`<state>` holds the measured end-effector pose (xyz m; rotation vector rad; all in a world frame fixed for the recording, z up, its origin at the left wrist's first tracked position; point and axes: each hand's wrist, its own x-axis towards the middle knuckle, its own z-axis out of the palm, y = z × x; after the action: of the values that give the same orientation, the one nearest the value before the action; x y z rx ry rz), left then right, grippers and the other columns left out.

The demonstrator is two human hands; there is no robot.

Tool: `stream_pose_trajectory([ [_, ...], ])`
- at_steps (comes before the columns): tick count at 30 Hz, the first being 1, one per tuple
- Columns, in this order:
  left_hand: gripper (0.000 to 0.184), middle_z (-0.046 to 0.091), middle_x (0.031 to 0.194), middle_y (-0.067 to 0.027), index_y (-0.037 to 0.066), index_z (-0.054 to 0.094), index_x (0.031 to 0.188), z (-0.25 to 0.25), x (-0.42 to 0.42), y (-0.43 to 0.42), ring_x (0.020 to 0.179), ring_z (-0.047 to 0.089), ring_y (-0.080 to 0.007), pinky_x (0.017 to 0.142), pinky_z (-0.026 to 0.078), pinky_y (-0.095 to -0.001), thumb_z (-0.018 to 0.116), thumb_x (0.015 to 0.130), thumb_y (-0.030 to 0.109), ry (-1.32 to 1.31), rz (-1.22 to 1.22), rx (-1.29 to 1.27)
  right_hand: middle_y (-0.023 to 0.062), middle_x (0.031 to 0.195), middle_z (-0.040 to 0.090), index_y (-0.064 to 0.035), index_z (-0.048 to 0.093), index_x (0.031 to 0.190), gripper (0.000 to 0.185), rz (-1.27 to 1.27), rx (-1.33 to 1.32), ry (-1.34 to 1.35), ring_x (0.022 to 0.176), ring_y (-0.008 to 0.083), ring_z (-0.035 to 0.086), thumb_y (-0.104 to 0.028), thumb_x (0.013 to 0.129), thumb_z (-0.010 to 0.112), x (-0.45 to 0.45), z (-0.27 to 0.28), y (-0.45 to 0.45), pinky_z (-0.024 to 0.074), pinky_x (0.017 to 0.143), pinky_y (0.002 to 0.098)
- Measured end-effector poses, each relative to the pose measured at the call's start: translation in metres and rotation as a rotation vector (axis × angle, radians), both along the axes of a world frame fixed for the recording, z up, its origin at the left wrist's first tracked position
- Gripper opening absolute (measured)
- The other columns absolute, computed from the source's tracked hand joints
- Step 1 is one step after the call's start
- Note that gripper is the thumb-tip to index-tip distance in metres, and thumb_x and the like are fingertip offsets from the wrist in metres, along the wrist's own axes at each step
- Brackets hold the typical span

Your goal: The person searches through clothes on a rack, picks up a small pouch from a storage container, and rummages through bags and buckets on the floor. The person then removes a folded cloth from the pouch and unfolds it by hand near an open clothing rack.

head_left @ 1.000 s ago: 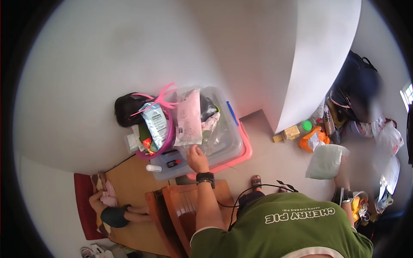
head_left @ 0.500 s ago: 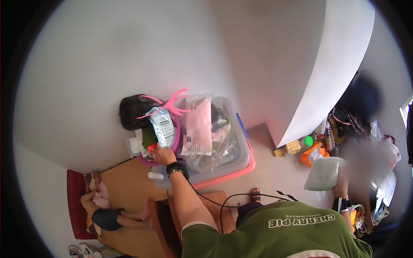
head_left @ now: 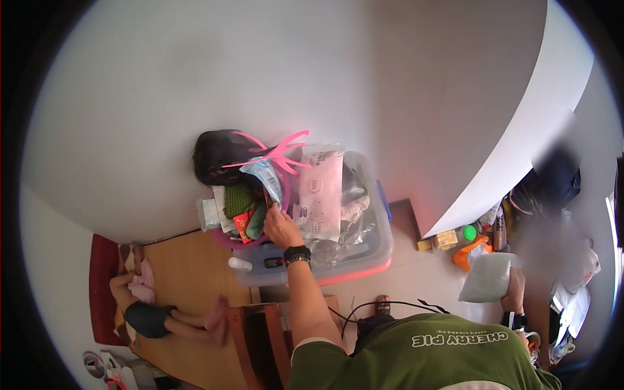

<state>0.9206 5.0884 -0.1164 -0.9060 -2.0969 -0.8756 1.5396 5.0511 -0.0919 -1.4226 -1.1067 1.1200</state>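
Hands present: two, both in use. Nearest, the right hand (head_left: pixel 515 290) holds one plump white plastic pouch (head_left: pixel 484 279) by its right edge, out over the floor (head_left: pixel 416 266); the fingers are folded onto it, partly hidden.

The left hand (head_left: pixel 281 227) has its fingertips drawn together, pinching the near end of one blue-and-white glossy packet (head_left: pixel 262 173), which stands tilted at the right rim of one round purple plastic basket (head_left: pixel 227 241).

One translucent plastic storage bin (head_left: pixel 382 235) lies in front. At its near left corner are one white bottle (head_left: pixel 240 264), on its side, and one small black device (head_left: pixel 273 262), just apart. Basket contents, as visible: one green textured item (head_left: pixel 238 201), one red packet (head_left: pixel 243 226) and one teal item (head_left: pixel 257 221).

Toward the bin's middle: one pink-and-white printed package (head_left: pixel 322 195), with one crumpled clear bag (head_left: pixel 344 246) at its near right side. Beyond the basket, near the wall: one black hair-like bundle (head_left: pixel 218 156) and one pink branched plastic piece (head_left: pixel 279 156).
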Motion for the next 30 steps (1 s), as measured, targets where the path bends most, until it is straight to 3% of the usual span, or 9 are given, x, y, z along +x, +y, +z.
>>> stream_pose_trajectory([
  [3, 0.038, 0.063, 0.086, -0.0065, 0.015, 0.062, 0.109, 0.009, -0.004, -0.001, 0.079, 0.06, -0.0284, 0.065, 0.047, -0.0421, 0.062, 0.073, 0.007, -0.101, 0.082, -0.229, 0.0041, 0.091, 0.061, -0.0025, 0.058, 0.099, 0.018, -0.034, 0.022, 0.022, 0.081, 0.0134, 0.059, -0.014, 0.091, 0.046, -0.011, 0.006, 0.003, 0.0481, 0.072, 0.0286],
  [5, 0.039, 0.065, 0.087, -0.0075, 0.016, 0.06, 0.116, 0.005, -0.012, 0.002, 0.079, 0.061, -0.0297, 0.067, 0.047, -0.0442, 0.059, 0.078, 0.01, -0.111, 0.026, -0.35, 0.0034, 0.086, 0.058, -0.0036, 0.059, 0.089, 0.014, -0.15, -0.136, 0.24, 0.079, 0.0136, 0.054, -0.013, 0.089, 0.049, -0.028, 0.022, 0.007, 0.0449, 0.069, 0.0303],
  [7, 0.041, 0.066, 0.089, -0.0046, 0.019, 0.059, 0.12, -0.001, -0.013, 0.003, 0.078, 0.062, -0.0279, 0.067, 0.047, -0.0441, 0.054, 0.08, 0.01, -0.05, 0.04, -0.453, 0.0044, 0.092, 0.061, -0.0023, 0.058, 0.099, 0.019, -0.087, -0.137, 0.218, 0.081, 0.0137, 0.059, -0.014, 0.092, 0.046, -0.025, 0.016, 0.01, 0.0482, 0.073, 0.0289],
  [13, 0.038, 0.063, 0.082, -0.0021, 0.019, 0.059, 0.117, -0.005, -0.01, 0.004, 0.072, 0.059, -0.0242, 0.064, 0.043, -0.041, 0.052, 0.08, 0.011, 0.071, 0.068, -0.369, 0.0058, 0.096, 0.063, -0.0007, 0.057, 0.107, 0.023, -0.042, -0.135, 0.23, 0.084, 0.0143, 0.062, -0.015, 0.093, 0.045, -0.038, 0.018, 0.019, 0.0502, 0.075, 0.0285],
  [19, 0.044, 0.065, 0.09, -0.0019, 0.022, 0.058, 0.121, -0.003, -0.007, 0.002, 0.076, 0.06, -0.0252, 0.066, 0.044, -0.0417, 0.053, 0.08, 0.009, 0.024, 0.055, -0.387, 0.0061, 0.097, 0.063, -0.0006, 0.056, 0.108, 0.023, -0.032, -0.148, 0.208, 0.084, 0.0148, 0.062, -0.014, 0.093, 0.045, -0.033, 0.01, 0.022, 0.0502, 0.076, 0.0285],
  [25, 0.042, 0.064, 0.091, -0.0033, 0.021, 0.058, 0.121, 0.003, -0.004, -0.001, 0.089, 0.058, -0.0255, 0.079, 0.04, -0.0466, 0.056, 0.08, 0.011, -0.072, 0.049, -0.415, 0.0057, 0.096, 0.063, -0.0005, 0.056, 0.107, 0.023, -0.024, -0.155, 0.19, 0.083, 0.0145, 0.062, -0.014, 0.093, 0.045, -0.036, 0.012, 0.021, 0.05, 0.075, 0.0286],
  [28, 0.044, 0.064, 0.091, -0.004, 0.022, 0.057, 0.121, 0.013, 0.001, -0.006, 0.097, 0.055, -0.0253, 0.085, 0.037, -0.0489, 0.059, 0.079, 0.012, 0.171, 0.183, -0.299, 0.0056, 0.095, 0.063, -0.0005, 0.056, 0.106, 0.023, -0.04, -0.145, 0.202, 0.083, 0.0143, 0.061, -0.014, 0.093, 0.045, -0.038, 0.014, 0.021, 0.0498, 0.074, 0.0283],
  [30, 0.042, 0.064, 0.089, -0.004, 0.021, 0.059, 0.119, 0.003, -0.005, -0.007, 0.102, 0.053, -0.0249, 0.088, 0.037, -0.0465, 0.065, 0.077, 0.013, 0.061, 0.167, -0.276, 0.0054, 0.095, 0.063, -0.0007, 0.057, 0.106, 0.022, -0.058, -0.147, 0.204, 0.083, 0.0141, 0.061, -0.014, 0.093, 0.045, -0.036, 0.015, 0.018, 0.0496, 0.074, 0.0281],
])
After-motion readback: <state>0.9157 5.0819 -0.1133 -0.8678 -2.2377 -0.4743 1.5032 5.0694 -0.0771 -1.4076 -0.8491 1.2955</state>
